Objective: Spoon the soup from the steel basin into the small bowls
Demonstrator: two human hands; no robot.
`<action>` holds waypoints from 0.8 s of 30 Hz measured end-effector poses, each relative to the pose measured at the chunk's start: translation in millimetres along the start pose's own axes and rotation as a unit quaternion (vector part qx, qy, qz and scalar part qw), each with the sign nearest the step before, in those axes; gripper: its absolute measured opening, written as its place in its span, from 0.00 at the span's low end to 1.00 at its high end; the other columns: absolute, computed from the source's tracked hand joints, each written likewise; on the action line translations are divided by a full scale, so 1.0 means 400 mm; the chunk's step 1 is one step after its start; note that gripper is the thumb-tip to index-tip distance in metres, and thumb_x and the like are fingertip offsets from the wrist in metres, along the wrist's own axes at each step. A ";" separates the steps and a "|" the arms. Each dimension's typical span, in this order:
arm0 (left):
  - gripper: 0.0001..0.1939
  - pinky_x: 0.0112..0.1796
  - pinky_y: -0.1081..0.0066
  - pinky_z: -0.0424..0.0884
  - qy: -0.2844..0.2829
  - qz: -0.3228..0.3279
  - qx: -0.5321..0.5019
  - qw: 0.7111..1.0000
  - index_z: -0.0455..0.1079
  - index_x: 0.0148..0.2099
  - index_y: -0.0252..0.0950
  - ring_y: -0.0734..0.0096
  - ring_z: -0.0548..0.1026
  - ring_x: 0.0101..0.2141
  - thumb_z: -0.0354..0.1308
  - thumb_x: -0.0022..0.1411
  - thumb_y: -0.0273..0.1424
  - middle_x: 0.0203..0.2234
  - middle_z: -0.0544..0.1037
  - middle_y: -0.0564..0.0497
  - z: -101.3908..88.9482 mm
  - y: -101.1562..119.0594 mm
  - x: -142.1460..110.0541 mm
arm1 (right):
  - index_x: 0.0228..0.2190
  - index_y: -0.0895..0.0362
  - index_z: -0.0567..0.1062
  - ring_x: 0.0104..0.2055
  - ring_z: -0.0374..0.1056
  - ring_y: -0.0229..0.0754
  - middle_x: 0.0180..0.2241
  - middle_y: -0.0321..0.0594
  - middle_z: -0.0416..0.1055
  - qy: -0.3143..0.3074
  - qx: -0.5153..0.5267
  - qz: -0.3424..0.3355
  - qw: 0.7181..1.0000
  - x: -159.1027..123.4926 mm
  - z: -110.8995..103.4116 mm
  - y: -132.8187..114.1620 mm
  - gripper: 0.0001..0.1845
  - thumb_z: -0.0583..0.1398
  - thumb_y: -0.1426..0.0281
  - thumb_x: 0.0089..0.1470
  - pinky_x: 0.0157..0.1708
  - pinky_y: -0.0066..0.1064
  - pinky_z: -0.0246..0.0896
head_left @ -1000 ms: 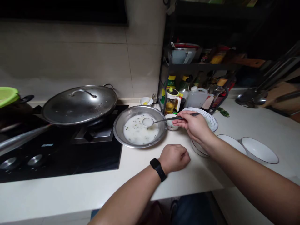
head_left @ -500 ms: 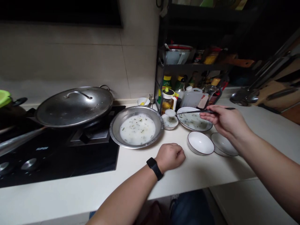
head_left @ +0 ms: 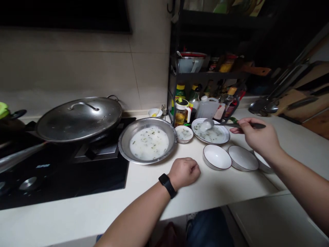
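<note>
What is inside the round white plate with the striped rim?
The round white plate holds cloudy whitish liquid flecked with green. The metal ladle with dark handle covers part of this; the bottom cannot be made out.

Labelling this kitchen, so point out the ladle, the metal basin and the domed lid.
Ladle point(head_left: 208, 124): head view, on its scoop.
Metal basin point(head_left: 125, 141): head view, on its inner wall, left side.
Domed lid point(head_left: 79, 120): head view, on its upper surface.

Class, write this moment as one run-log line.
right hand: holds ladle over plate | left hand: loose fist, near basin | basin: cloudy liquid inside
</note>
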State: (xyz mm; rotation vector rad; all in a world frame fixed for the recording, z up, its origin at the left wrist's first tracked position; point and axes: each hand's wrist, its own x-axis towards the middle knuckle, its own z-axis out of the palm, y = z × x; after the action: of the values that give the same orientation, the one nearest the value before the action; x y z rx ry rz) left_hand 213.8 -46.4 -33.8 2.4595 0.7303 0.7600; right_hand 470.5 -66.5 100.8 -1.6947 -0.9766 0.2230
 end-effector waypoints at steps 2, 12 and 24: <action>0.12 0.31 0.70 0.63 0.000 -0.001 0.000 1.000 0.68 0.26 0.38 0.72 0.71 0.27 0.53 0.63 0.27 0.24 0.76 0.52 0.000 0.000 0.000 | 0.33 0.55 0.77 0.33 0.79 0.46 0.29 0.47 0.80 -0.009 -0.099 -0.143 0.985 -0.010 -0.022 0.002 0.06 0.61 0.67 0.60 0.33 0.32 0.73; 0.13 0.31 0.70 0.62 0.005 0.003 0.004 1.000 0.68 0.26 0.37 0.72 0.71 0.28 0.53 0.63 0.28 0.24 0.76 0.51 0.000 0.000 0.001 | 0.41 0.54 0.77 0.38 0.78 0.49 0.41 0.50 0.80 -0.136 -0.328 -0.582 0.732 -0.051 -0.060 0.055 0.08 0.58 0.72 0.60 0.34 0.38 0.74; 0.12 0.31 0.69 0.62 0.016 0.011 0.010 1.000 0.70 0.27 0.37 0.72 0.72 0.27 0.54 0.64 0.29 0.25 0.77 0.51 0.002 -0.003 0.001 | 0.35 0.52 0.76 0.40 0.76 0.45 0.33 0.41 0.78 -0.162 -0.024 -0.372 0.914 -0.168 0.203 -0.107 0.08 0.57 0.70 0.65 0.44 0.38 0.71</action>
State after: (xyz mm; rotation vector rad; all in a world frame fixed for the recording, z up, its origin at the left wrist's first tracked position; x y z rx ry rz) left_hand 214.1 -45.6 -35.2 2.4815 0.7275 0.8054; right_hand 358.6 -53.3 86.4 -1.2316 -1.8151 -0.0332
